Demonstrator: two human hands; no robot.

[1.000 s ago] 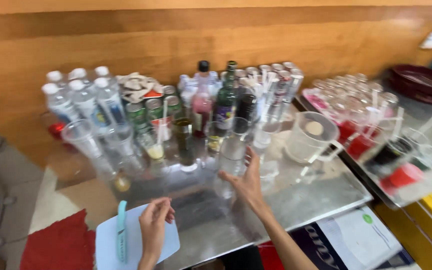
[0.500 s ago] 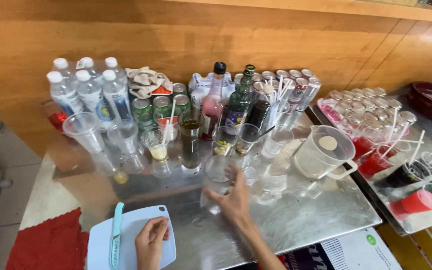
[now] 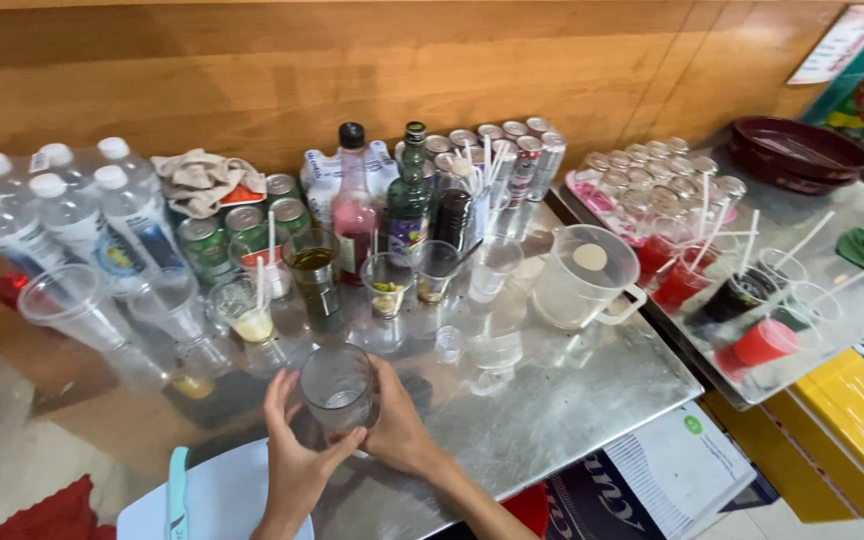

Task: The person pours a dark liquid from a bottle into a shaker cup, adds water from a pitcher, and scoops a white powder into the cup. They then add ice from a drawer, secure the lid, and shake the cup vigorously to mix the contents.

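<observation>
Both my hands wrap around an empty clear glass (image 3: 336, 386) held just above the near part of a shiny metal table (image 3: 572, 400). My left hand (image 3: 293, 458) cups its left side and my right hand (image 3: 397, 425) cups its right side. Behind the glass stand a tall glass of dark amber liquid (image 3: 313, 277), a small cup with green bits (image 3: 386, 284), a cup of pale yellow liquid (image 3: 245, 309) with a straw, and an empty clear glass (image 3: 493, 270).
Water bottles (image 3: 72, 220), green cans (image 3: 242, 235), a red-liquid bottle (image 3: 354, 205), a green bottle (image 3: 409, 200) and silver cans (image 3: 512, 150) line the wooden wall. A clear pitcher (image 3: 584, 277) stands right. A white cutting board (image 3: 222, 495) with a teal knife (image 3: 177, 495) lies near left. Red drinks (image 3: 677, 270) fill a side table.
My right hand drew back from the row of cups with a clear glass. My left hand left the cutting board and joined it on the glass. The view moved closer.
</observation>
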